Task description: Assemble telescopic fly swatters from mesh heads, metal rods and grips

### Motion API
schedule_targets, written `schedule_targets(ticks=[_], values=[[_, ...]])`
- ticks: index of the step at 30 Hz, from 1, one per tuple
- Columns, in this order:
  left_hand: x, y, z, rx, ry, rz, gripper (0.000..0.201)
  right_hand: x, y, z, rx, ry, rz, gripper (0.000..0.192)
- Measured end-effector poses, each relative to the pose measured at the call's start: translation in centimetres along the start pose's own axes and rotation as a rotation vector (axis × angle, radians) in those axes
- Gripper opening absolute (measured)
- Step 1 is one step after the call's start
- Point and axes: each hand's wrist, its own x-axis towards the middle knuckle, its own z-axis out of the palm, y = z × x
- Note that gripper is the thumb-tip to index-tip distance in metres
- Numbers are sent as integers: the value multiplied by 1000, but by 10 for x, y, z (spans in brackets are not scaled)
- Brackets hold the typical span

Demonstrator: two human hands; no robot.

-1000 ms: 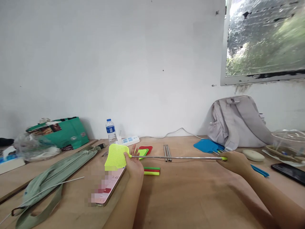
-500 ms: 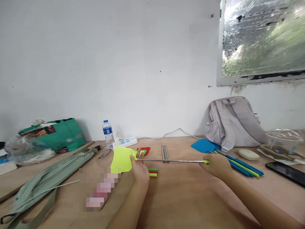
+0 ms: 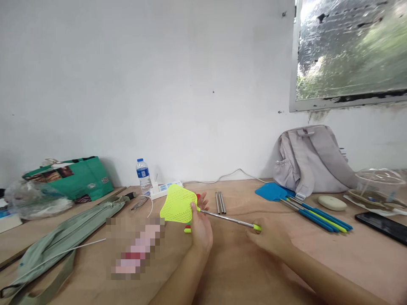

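Note:
My left hand grips the neck of a yellow-green fly swatter, just where the mesh head meets its steel telescopic rod. My right hand is closed around the yellow-green handle end of the rod, close above the wooden table. The rod looks short and slopes down to the right. Small red, green and yellow handle pieces lie partly hidden behind my left hand.
Two steel rods lie behind my hands. Finished blue and yellow swatters lie at the right by a grey backpack. A phone, a water bottle, a power strip and a green pouch are around.
My right hand has moved left toward my left hand, and the telescopic rod has shortened. The swatter head has shifted right and tilted.

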Motion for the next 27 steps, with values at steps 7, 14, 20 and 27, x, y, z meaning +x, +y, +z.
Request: schedule_targets(ticks=[7,14,20,27], values=[[-39,-13,21,153,-351,-42,40,-15,-25,22,334,-36,-65,26],[-48,-15,13,339,-511,-31,38,-16,-26,25,449,-53,-110,27],[-26,-16,8,337,-492,-66,36,-5,-20,24,381,-63,-157,27],[24,5,-21,187,-261,-62,48,23,28,6,209,-107,-123,19]])
